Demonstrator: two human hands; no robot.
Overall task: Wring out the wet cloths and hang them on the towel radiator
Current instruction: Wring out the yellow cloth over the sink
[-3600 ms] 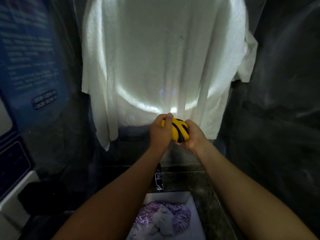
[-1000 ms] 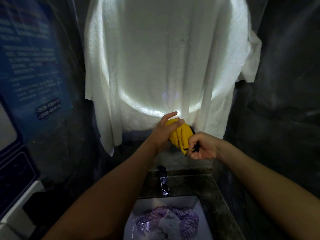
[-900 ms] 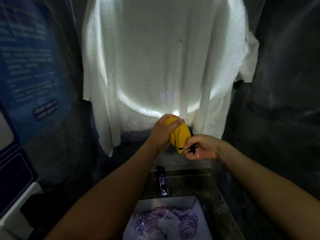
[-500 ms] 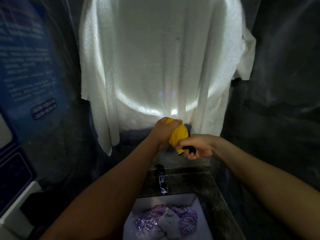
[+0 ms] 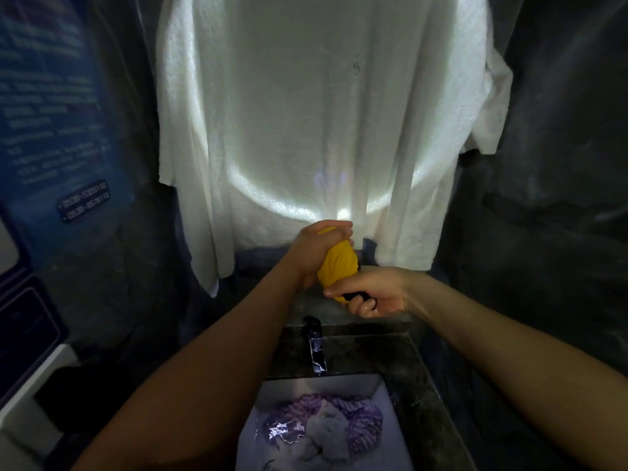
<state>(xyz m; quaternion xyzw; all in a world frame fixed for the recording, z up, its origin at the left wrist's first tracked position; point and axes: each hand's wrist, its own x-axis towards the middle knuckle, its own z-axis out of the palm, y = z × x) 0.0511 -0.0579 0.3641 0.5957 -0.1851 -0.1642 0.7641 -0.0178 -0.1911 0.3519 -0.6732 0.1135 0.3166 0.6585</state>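
Note:
A yellow cloth with black stripes is bunched into a tight roll above the sink. My left hand grips its upper end, fingers curled over the top. My right hand grips the lower end, where the black part shows between the fingers. Purple-and-white and grey wet cloths lie in the white sink basin below. A large white towel hangs on the wall behind my hands; the radiator under it is hidden.
A dark tap stands at the back of the sink on a dark stone counter. A blue notice panel is on the left wall. Dark walls close in on both sides.
My left hand has closed fully round the top of the yellow cloth. My right hand has shifted from pinching the black edge to gripping the lower end, and the roll is tighter.

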